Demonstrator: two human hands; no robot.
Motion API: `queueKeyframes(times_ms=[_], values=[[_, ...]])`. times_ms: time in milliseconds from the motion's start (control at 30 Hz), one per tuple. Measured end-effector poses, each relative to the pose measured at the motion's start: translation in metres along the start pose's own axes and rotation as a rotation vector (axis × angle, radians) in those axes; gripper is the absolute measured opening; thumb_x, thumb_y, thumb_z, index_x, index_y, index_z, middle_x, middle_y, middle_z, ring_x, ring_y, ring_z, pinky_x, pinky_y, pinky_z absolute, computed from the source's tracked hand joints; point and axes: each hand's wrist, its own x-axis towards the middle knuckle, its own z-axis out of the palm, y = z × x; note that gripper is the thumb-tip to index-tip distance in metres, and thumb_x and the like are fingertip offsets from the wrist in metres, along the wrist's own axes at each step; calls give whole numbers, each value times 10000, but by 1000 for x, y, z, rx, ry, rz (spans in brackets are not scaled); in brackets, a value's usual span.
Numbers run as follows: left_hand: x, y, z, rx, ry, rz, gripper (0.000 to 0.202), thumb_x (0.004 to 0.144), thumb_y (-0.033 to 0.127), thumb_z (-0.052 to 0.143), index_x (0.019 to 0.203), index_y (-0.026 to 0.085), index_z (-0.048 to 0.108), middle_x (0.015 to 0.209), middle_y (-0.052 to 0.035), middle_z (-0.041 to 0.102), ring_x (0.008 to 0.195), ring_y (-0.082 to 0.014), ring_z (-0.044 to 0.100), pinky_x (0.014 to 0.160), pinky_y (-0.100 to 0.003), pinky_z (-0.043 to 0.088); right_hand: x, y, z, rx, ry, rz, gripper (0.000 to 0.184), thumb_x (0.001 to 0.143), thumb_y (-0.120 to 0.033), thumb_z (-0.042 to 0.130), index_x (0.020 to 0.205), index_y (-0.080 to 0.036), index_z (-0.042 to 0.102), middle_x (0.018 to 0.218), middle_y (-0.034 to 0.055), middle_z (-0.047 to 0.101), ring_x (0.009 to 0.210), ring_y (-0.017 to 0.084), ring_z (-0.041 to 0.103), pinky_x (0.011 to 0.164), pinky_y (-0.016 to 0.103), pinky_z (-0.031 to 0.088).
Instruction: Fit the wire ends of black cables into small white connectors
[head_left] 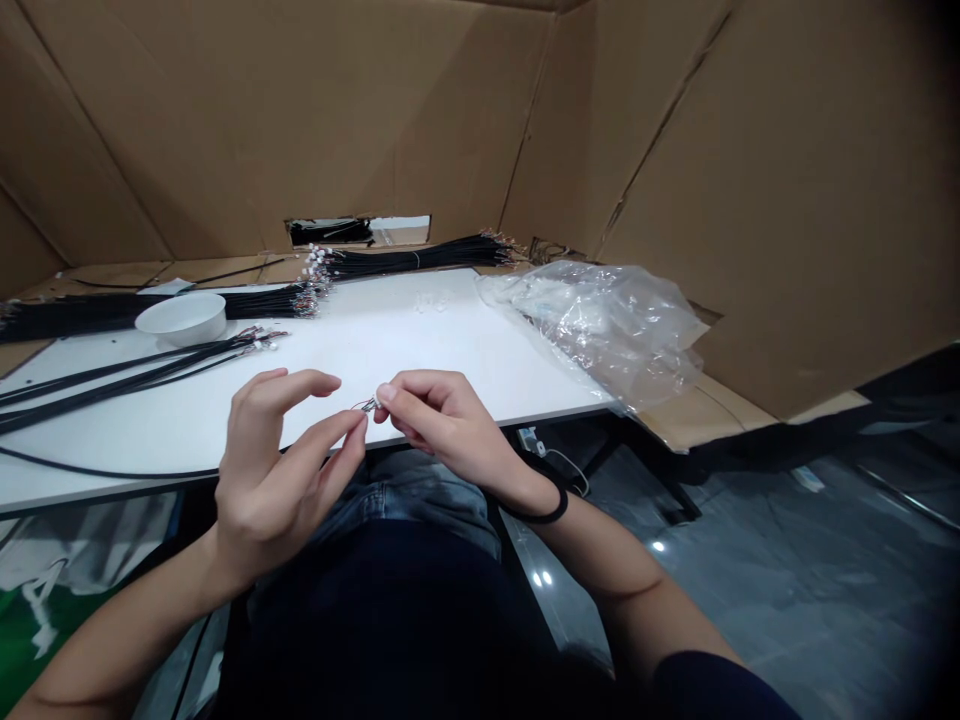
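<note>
My left hand (281,465) and my right hand (439,420) meet at the near edge of the white table (420,345), above my lap. Both pinch the small wired tip (369,405) of a thin black cable (112,471), which trails off to the left along the table's front edge. The left thumb and a finger are pressed on it while the forefinger curls above. The right fingers are bunched round the same tip. A black band circles my right wrist.
Bundles of black cables (150,302) lie across the left and back of the table, another bundle (420,256) at the rear. A white bowl (181,318) stands at left. A crumpled clear plastic bag (600,320) sits at the right corner. Cardboard walls (750,180) surround the table.
</note>
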Motion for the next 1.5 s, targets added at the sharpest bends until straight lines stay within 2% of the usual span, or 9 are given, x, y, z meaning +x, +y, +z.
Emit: queueKeyframes(times_ms=[233,500,667,967,1200,1333,1500], values=[[-1,-1,-4,-41,-19,31,353,717,11,755,1022,160,658,1091,-147,596,965,-268,621,858,-487,545,-1,-2,-1,12,-65,1,381,881,-491,606,736,-139,621,511,-62,409,476,73,329,458,231,240],[1,2,-11,-15,-78,69,391,737,-5,716,1067,191,644,1092,-139,589,983,-290,608,896,-553,512,2,-1,-2,119,-164,52,396,875,-509,613,725,-142,596,498,-73,400,442,64,326,431,222,233],[1,1,-13,0,-92,58,368,752,23,712,1058,218,656,1111,-133,591,1010,-302,610,884,-550,519,1,0,-2,120,-156,44,357,879,-459,630,726,-138,595,500,-74,403,443,61,322,430,220,223],[0,3,-10,22,-76,37,379,753,35,720,1086,202,648,1083,-123,609,1000,-288,621,824,-449,544,1,0,-2,75,-148,43,353,886,-459,621,731,-143,599,515,-66,405,475,73,322,453,223,240],[-1,2,-7,16,-87,45,417,755,34,705,1113,234,627,1069,-113,623,963,-281,632,792,-446,539,-1,-3,1,-95,-75,-14,375,894,-474,606,724,-140,614,580,-42,453,548,85,360,515,233,279],[0,2,-5,27,-76,33,407,748,23,721,1098,206,623,1071,-129,639,959,-270,636,805,-442,546,-1,-3,1,-101,-46,-37,376,900,-479,597,736,-141,623,582,-39,470,558,89,382,532,236,294],[3,2,-2,67,-70,21,301,746,72,752,1003,177,637,1071,-145,643,968,-271,652,856,-447,562,0,-3,-1,-74,-40,-30,405,899,-510,581,729,-144,611,579,-37,471,560,92,397,531,235,296]])
